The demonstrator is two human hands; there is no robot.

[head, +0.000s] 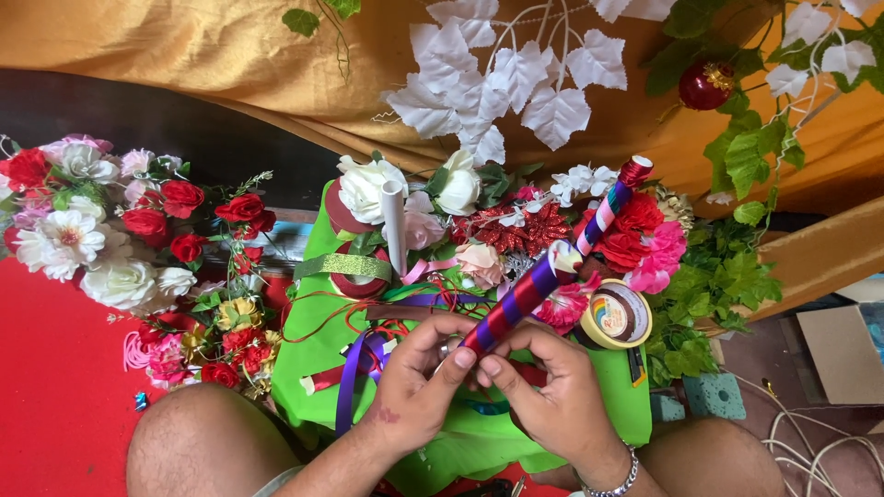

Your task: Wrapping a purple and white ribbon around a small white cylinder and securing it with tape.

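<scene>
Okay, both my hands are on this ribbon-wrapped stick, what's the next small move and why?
Probably turn the stick a little with the left hand while the right hand pulls the ribbon snug: both pinch its lower end, where the purple and red wrap stops.

We see a stick (529, 293) wound in slanting stripes of purple and red with thin white edges, and behind it a second stick (610, 203) striped pink, white and blue under a shiny red tip — both lying over a bright green cloth (308, 354) strewn with purple ribbon (353, 377) and a glittery green band (343, 266). We also note a pale yellow tape roll (617, 316) with a rainbow on its label, red, white, pink and yellow flowers (110, 230) on a red floor (55, 396), white leaves (516, 83) against an ochre drape (184, 46), and a silver bracelet (619, 479).
</scene>
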